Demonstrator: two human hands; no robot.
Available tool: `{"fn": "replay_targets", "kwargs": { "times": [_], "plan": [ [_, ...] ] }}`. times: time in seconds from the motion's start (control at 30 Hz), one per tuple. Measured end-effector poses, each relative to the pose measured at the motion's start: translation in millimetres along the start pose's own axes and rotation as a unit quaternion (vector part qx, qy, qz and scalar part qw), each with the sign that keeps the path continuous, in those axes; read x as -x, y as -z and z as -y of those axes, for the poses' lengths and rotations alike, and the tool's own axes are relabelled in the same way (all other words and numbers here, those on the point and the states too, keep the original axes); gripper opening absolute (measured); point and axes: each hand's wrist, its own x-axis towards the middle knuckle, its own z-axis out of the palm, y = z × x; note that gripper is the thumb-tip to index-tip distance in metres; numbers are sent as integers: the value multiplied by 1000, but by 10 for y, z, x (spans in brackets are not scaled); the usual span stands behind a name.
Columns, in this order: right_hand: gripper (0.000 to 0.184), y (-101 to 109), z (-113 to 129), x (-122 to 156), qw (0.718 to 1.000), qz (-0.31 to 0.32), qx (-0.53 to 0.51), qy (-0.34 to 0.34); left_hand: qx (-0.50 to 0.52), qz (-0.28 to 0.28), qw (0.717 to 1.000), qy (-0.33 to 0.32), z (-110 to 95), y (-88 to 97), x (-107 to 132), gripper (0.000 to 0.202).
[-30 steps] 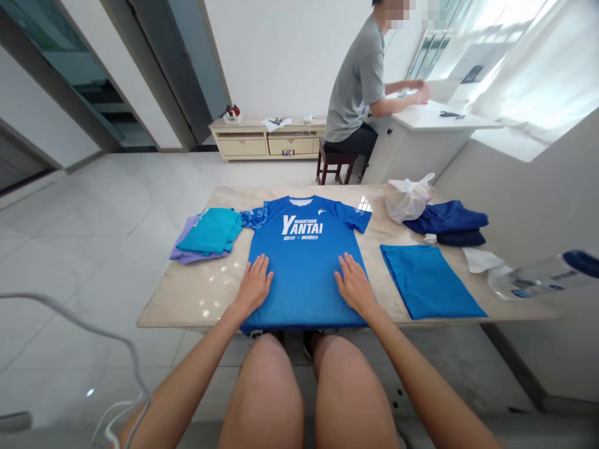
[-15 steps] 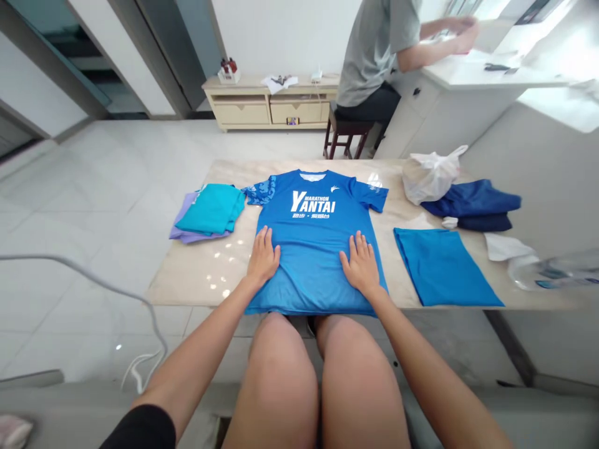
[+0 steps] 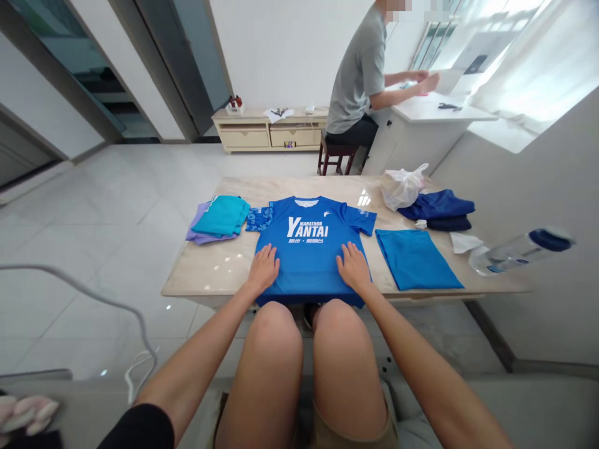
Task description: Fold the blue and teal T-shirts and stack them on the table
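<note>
On the glossy stone table (image 3: pixel 210 274) before me, my left hand (image 3: pixel 263 268) and right hand (image 3: pixel 354 269) press flat, fingers slightly spread, on a smooth blue T-shirt (image 3: pixel 309 246) with white letters.

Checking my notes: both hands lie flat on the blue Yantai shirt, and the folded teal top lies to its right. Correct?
No. The head view shows the folded teal top to the left of the blue Yantai shirt. The left hand and right hand do lie flat on the shirt.
</note>
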Motion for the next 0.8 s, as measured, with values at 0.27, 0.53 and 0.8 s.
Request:
{"fn": "replay_targets", "kwargs": {
  "times": [0.27, 0.53, 0.8],
  "plan": [
    [70, -360, -69, 60, 999, -46, -9, -8, 35, -36, 999, 12, 44, -310, 118, 63],
    [71, -407, -32, 46, 999, -46, -7, -15, 15, -36, 999, 6, 60, -288, 171, 59],
    [72, -285, -14, 43, 1000, -6, -4, -24, 17, 2, 999, 39, -29, -186, 136, 61]
  ]
}}
